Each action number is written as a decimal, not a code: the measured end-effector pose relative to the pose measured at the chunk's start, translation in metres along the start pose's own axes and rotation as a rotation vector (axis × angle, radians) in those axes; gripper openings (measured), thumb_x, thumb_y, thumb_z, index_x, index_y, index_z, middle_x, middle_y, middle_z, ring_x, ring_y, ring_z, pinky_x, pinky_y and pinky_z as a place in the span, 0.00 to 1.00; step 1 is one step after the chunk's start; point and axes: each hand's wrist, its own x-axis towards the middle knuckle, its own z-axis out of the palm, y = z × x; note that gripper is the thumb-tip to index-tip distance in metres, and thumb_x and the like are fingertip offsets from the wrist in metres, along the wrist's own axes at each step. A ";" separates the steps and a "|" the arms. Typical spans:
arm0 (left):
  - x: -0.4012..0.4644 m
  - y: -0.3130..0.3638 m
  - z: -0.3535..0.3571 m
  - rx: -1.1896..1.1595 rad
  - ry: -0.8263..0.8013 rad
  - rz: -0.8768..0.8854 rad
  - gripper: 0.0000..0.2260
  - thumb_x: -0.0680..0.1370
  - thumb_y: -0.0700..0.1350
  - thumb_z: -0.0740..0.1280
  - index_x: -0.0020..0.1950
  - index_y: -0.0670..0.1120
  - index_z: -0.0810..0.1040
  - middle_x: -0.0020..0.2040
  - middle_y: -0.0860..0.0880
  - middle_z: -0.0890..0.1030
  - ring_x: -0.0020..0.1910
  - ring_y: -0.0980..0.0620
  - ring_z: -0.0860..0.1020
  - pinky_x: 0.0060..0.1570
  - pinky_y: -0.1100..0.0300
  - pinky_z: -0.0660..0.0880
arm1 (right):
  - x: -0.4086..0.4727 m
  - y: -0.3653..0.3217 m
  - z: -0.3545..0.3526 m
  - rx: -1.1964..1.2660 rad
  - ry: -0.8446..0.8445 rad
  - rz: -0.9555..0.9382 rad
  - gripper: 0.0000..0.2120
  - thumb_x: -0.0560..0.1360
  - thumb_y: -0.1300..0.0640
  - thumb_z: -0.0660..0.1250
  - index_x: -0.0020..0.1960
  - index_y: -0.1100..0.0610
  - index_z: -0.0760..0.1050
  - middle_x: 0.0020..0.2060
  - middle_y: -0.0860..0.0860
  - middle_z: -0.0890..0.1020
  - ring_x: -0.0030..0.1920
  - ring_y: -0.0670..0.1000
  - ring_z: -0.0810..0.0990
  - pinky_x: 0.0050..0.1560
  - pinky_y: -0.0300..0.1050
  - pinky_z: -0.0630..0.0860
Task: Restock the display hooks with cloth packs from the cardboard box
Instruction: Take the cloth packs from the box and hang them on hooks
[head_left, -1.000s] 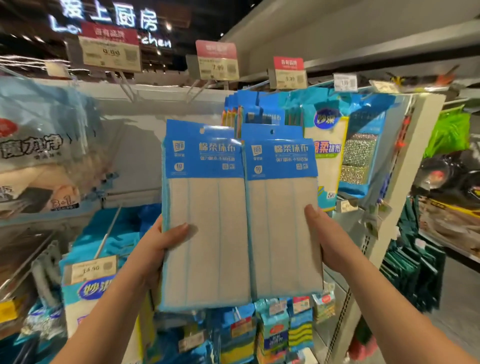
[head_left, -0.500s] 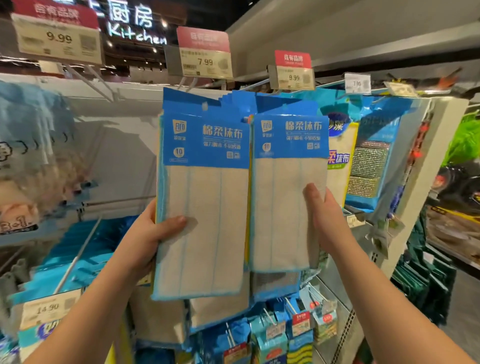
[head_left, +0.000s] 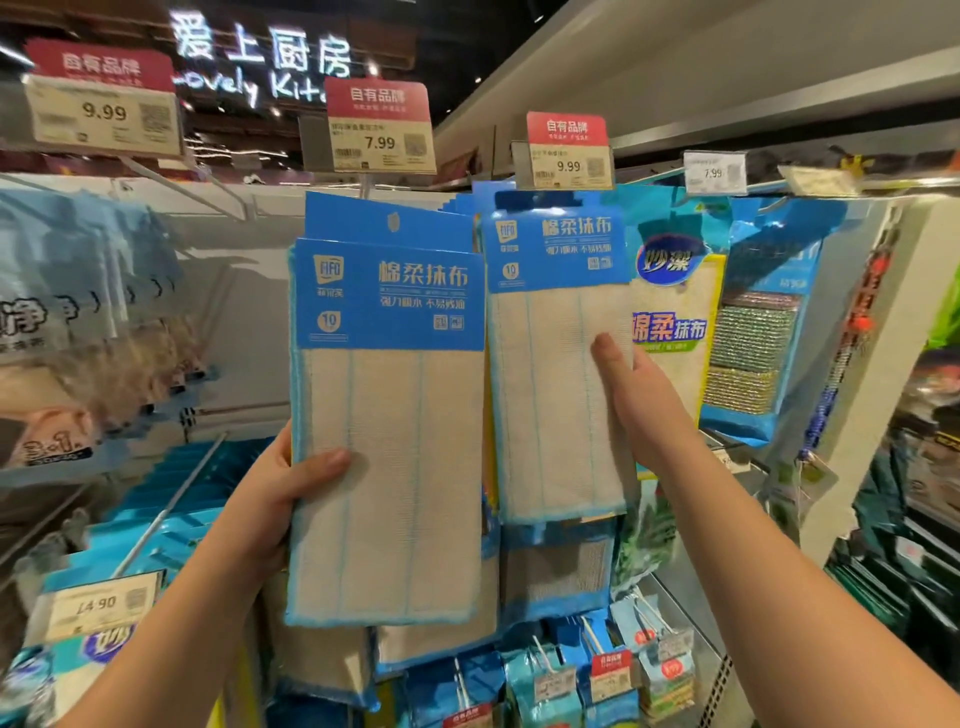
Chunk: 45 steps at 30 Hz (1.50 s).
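Store hook wall, price tags (head_left: 568, 150) overhead. Left hand (head_left: 283, 499) grips one cloth pack (head_left: 389, 426); right hand (head_left: 631, 402) pinches another (head_left: 550, 374) near its hook. Neither seems hung yet.

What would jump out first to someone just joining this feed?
Two blue-headed cloth packs fill the centre: the left hand grips the nearer pack by its left edge, while the right hand holds the further pack up under the 9.99 price tag. Behind them, more packs hang on the display, with a 7.99 price tag above.
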 end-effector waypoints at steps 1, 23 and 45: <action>0.000 -0.001 0.003 0.009 0.011 -0.002 0.22 0.63 0.41 0.72 0.57 0.43 0.80 0.44 0.43 0.86 0.38 0.44 0.85 0.35 0.51 0.83 | 0.004 0.004 0.002 -0.003 -0.012 0.012 0.36 0.75 0.29 0.58 0.74 0.51 0.68 0.67 0.46 0.76 0.67 0.50 0.74 0.67 0.50 0.68; 0.007 -0.015 0.036 0.017 0.040 -0.048 0.48 0.48 0.56 0.86 0.62 0.40 0.75 0.48 0.41 0.85 0.42 0.43 0.85 0.39 0.50 0.83 | 0.076 0.025 0.064 -0.003 -0.126 0.257 0.29 0.80 0.37 0.58 0.73 0.54 0.66 0.66 0.54 0.75 0.64 0.57 0.74 0.66 0.53 0.71; 0.031 -0.050 0.087 0.037 0.009 -0.104 0.35 0.61 0.50 0.77 0.66 0.42 0.73 0.54 0.41 0.84 0.50 0.42 0.84 0.46 0.48 0.82 | -0.068 0.057 0.038 0.348 -0.253 0.171 0.42 0.66 0.21 0.60 0.72 0.44 0.64 0.65 0.40 0.76 0.67 0.46 0.73 0.69 0.52 0.68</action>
